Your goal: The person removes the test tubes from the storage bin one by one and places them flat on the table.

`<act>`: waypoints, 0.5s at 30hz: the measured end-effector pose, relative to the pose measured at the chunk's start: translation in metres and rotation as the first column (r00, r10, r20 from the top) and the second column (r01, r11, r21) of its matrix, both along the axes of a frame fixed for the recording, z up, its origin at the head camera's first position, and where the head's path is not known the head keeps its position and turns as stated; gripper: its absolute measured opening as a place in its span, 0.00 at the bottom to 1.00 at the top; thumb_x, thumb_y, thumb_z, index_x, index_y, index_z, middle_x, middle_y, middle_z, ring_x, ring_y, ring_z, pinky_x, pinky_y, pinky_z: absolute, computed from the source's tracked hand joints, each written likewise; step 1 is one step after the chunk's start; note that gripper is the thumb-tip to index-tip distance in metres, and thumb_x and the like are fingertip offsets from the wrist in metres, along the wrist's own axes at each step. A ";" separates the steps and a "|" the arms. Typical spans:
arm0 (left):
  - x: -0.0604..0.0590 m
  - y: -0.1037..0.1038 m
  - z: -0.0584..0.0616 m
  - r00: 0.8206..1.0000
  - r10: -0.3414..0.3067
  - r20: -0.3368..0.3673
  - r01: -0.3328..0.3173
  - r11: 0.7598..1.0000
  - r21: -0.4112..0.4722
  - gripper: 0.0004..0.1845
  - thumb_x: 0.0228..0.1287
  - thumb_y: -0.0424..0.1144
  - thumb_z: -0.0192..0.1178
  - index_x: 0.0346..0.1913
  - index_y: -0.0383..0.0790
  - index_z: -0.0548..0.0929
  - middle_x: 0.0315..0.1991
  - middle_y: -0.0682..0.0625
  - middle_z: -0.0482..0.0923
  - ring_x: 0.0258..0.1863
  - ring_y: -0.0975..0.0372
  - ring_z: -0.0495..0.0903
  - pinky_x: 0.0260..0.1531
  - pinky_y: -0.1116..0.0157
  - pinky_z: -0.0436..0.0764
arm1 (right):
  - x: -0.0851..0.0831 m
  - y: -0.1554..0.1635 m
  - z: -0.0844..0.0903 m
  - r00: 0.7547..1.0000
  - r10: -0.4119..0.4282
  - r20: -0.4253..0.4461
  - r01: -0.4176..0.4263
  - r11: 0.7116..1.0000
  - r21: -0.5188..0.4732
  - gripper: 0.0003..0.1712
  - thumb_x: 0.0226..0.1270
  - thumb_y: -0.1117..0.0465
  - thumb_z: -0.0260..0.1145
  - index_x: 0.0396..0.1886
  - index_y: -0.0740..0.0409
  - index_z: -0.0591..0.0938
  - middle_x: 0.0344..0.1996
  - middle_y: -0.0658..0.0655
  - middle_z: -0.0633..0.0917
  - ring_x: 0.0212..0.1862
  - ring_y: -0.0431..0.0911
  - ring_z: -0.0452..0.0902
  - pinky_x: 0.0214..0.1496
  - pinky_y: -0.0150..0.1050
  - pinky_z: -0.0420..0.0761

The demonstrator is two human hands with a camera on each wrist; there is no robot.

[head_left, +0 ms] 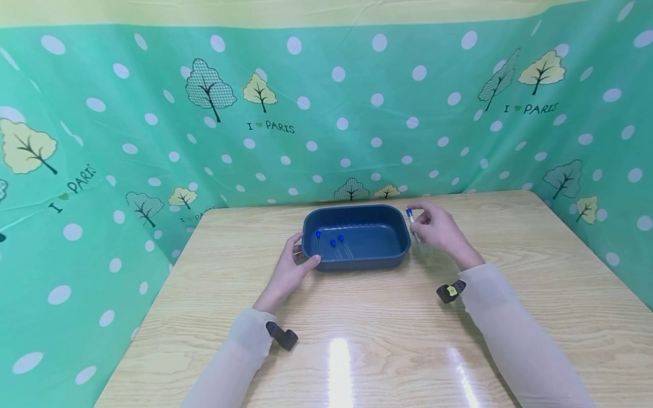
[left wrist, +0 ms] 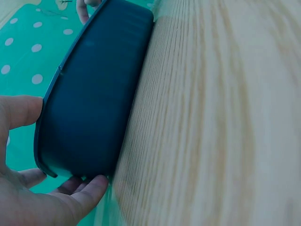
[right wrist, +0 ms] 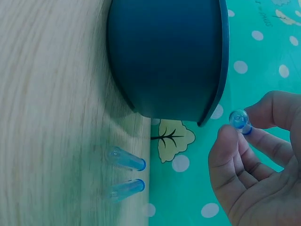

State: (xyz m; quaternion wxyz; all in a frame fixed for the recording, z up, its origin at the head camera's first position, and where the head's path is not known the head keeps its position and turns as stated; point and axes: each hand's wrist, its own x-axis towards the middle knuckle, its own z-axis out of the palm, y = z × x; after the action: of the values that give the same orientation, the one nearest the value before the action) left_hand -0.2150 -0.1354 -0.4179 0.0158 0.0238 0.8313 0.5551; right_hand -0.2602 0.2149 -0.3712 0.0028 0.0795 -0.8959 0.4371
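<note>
A dark blue plastic tub (head_left: 357,262) sits on the wooden table (head_left: 357,340), and three clear tubes with blue caps (head_left: 331,245) lie inside it. My left hand (head_left: 293,266) grips the tub's left front corner, thumb on the rim; the left wrist view shows the tub's wall (left wrist: 89,103) against my palm (left wrist: 42,202). My right hand (head_left: 439,229) pinches a blue-capped tube (head_left: 411,222) just beside the tub's right rim. In the right wrist view the held tube (right wrist: 240,120) points at the camera between thumb and fingers.
Two more blue-capped tubes (right wrist: 126,173) lie on the table right of the tub (right wrist: 164,56). A green dotted curtain (head_left: 326,113) walls the table at the back and sides. Black wrist straps (head_left: 450,291) sit on both sleeves.
</note>
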 end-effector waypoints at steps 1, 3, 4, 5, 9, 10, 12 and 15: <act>0.000 0.000 0.000 1.000 -0.002 0.001 0.002 1.000 0.000 0.42 0.60 0.47 0.65 0.73 0.50 0.55 0.64 0.38 0.64 0.64 0.45 0.66 0.61 0.46 0.67 | 0.000 0.001 0.000 1.000 0.001 0.006 -0.001 1.000 -0.006 0.29 0.64 0.67 0.56 0.67 0.58 0.68 0.35 0.65 0.81 0.28 0.53 0.78 0.27 0.40 0.79; 0.000 -0.001 0.000 1.000 -0.002 0.008 0.002 1.000 -0.001 0.42 0.60 0.47 0.65 0.73 0.50 0.55 0.64 0.39 0.64 0.64 0.46 0.66 0.61 0.46 0.67 | -0.002 0.003 0.000 1.000 0.001 0.016 -0.001 1.000 -0.015 0.29 0.64 0.67 0.56 0.66 0.59 0.68 0.35 0.67 0.81 0.28 0.52 0.78 0.27 0.39 0.79; -0.001 -0.001 0.000 1.000 -0.001 0.010 0.001 1.000 -0.002 0.42 0.60 0.47 0.65 0.73 0.50 0.55 0.64 0.39 0.64 0.64 0.46 0.66 0.61 0.46 0.67 | -0.002 0.004 -0.001 1.000 0.002 0.020 -0.001 1.000 -0.016 0.29 0.65 0.67 0.56 0.66 0.58 0.68 0.36 0.67 0.81 0.28 0.52 0.78 0.26 0.39 0.78; -0.001 -0.001 0.000 1.000 0.000 0.010 0.000 1.000 -0.002 0.41 0.60 0.47 0.65 0.73 0.50 0.55 0.64 0.39 0.64 0.64 0.46 0.66 0.61 0.46 0.67 | -0.003 0.005 -0.001 1.000 0.002 0.024 -0.002 1.000 -0.017 0.28 0.65 0.67 0.57 0.66 0.58 0.68 0.36 0.68 0.81 0.28 0.52 0.78 0.26 0.39 0.78; 0.000 0.000 0.000 1.000 0.000 0.002 0.000 1.000 -0.003 0.42 0.60 0.47 0.65 0.73 0.49 0.55 0.65 0.38 0.64 0.64 0.45 0.66 0.61 0.46 0.67 | -0.003 0.008 -0.002 0.999 0.007 0.033 -0.006 1.000 -0.014 0.27 0.66 0.66 0.57 0.66 0.58 0.68 0.34 0.66 0.80 0.27 0.51 0.77 0.26 0.39 0.78; 0.000 0.000 0.000 1.000 -0.001 -0.001 0.001 1.000 -0.003 0.42 0.60 0.47 0.65 0.73 0.49 0.55 0.65 0.38 0.64 0.64 0.45 0.66 0.60 0.46 0.67 | -0.003 0.008 -0.002 0.999 0.007 0.037 -0.007 1.000 -0.014 0.27 0.66 0.66 0.57 0.66 0.58 0.68 0.34 0.66 0.80 0.27 0.51 0.77 0.26 0.40 0.79; 0.000 0.000 -0.001 1.000 -0.003 -0.005 0.003 1.000 -0.002 0.42 0.60 0.47 0.65 0.73 0.49 0.54 0.65 0.37 0.63 0.64 0.44 0.66 0.60 0.46 0.67 | -0.003 0.010 -0.003 0.999 0.007 0.045 -0.006 1.000 -0.011 0.28 0.66 0.66 0.57 0.66 0.58 0.68 0.34 0.65 0.80 0.27 0.50 0.77 0.26 0.41 0.79; 0.000 -0.001 0.000 1.000 -0.004 -0.004 0.004 1.000 0.001 0.43 0.59 0.47 0.65 0.73 0.49 0.54 0.65 0.37 0.63 0.64 0.44 0.66 0.60 0.46 0.67 | -0.004 0.013 -0.005 0.998 -0.004 0.055 0.004 1.000 0.000 0.28 0.65 0.66 0.56 0.66 0.58 0.68 0.34 0.64 0.80 0.27 0.49 0.77 0.27 0.41 0.79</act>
State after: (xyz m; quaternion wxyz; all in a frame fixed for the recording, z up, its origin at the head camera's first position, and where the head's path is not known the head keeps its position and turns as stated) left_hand -0.2151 -0.1361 -0.4182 0.0150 0.0267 0.8311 0.5553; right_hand -0.2646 0.2281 -0.3759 -0.0211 0.0658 -0.8958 0.4390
